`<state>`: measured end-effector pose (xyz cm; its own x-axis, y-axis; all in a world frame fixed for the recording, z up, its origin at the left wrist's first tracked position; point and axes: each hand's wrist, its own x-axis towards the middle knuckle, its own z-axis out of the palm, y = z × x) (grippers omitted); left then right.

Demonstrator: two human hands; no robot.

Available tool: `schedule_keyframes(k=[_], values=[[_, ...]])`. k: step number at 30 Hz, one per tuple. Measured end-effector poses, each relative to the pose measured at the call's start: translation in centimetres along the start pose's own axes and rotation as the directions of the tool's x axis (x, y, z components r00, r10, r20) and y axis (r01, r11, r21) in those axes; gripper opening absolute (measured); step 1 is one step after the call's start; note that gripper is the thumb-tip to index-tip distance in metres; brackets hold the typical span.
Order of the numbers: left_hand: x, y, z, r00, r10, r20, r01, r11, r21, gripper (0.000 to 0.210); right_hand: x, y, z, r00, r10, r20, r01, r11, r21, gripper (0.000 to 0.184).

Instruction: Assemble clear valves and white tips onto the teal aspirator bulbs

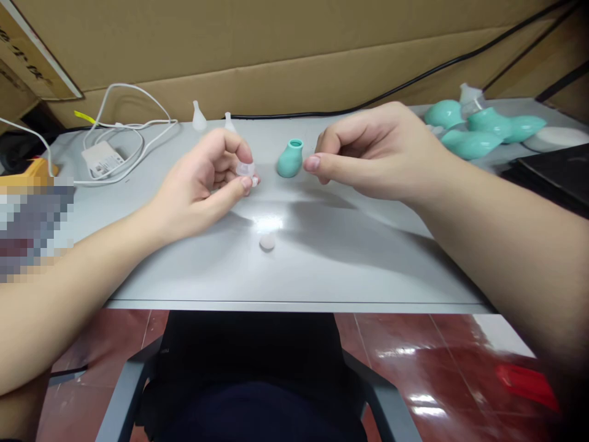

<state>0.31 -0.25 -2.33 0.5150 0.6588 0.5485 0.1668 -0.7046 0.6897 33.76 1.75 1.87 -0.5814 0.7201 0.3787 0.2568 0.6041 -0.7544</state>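
Note:
My left hand (214, 178) pinches a small clear plastic cap-like piece (245, 169) between thumb and fingers, above the grey table. A teal squeeze bulb (289, 161) stands between my two hands, its round open neck tilted up to the right. Close to its right side is my right hand (368, 150), thumb and forefinger pressed together; whatever they may hold is hidden or too small to make out. A small whitish round piece (267, 242) lies on the table nearer to me, below both hands.
Two white pointed nozzle tips (199, 116) stand at the back left. More teal bulbs (490, 124) are heaped at the right, by a black flat object (552, 178). A white adapter (102, 158) with looped cable lies left. Cardboard (276, 55) walls the back.

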Motion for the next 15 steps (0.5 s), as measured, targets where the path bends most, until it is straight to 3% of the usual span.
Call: schedule_keyframes(k=[4,9,15], values=[[0.4,-0.4,-0.5,0.997,-0.037,-0.069,0.030,0.994,-0.105,0.034,0.0,0.0,0.2,0.999,-0.010,0.036,0.009,1.000,0.015,0.059],[0.7,-2.6,-1.5,0.988,0.031,-0.153,-0.060,0.980,-0.188,0.028,0.1,0.3,0.3,0.999,-0.001,0.035,0.001,1.000,-0.007,0.053],[0.9,-1.8,-1.9,0.977,-0.149,-0.154,0.112,0.968,-0.226,0.023,0.0,0.5,0.2,1.000,0.012,0.021,-0.010,0.997,-0.078,0.050]])
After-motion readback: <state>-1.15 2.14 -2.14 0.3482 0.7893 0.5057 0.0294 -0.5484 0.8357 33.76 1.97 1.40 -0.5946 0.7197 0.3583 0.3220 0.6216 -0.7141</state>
